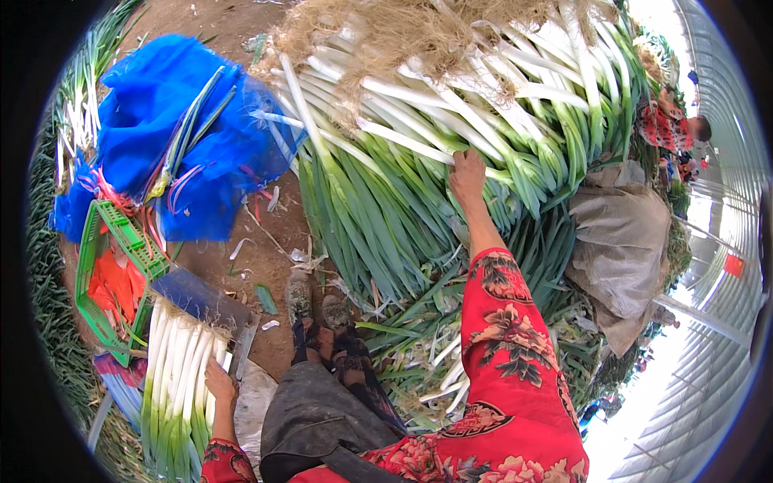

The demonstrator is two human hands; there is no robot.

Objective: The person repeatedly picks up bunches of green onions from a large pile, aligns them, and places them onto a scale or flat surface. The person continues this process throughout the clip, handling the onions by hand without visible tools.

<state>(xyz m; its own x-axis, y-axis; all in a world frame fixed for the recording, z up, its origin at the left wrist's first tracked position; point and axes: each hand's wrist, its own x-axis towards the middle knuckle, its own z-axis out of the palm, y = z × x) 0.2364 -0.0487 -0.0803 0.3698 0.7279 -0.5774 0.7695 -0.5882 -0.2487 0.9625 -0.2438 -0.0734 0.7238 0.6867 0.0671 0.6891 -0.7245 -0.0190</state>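
Observation:
A large heap of green onions (pixel 386 223), with dry brown roots (pixel 398 48) and white stalks, lies in front of me. My right hand (pixel 468 175) reaches into it, its fingers closed around a white stalk (pixel 407 142). Down at the left, a smaller row of trimmed green onions (pixel 178 356) lies with its roots against a dark metal plate (pixel 202 299). My left hand (pixel 220 381) rests at the right edge of that row; its fingertips are partly hidden, and whether they grip a stalk is unclear.
A green plastic crate (pixel 118 265) holding orange-red material stands at left, beside blue mesh cloth (pixel 181 133) with ties on it. Leaf scraps (pixel 416 350) cover the ground near my feet. A grey-brown sack (pixel 622 235) sits at right, and another person (pixel 667 124) is beyond it.

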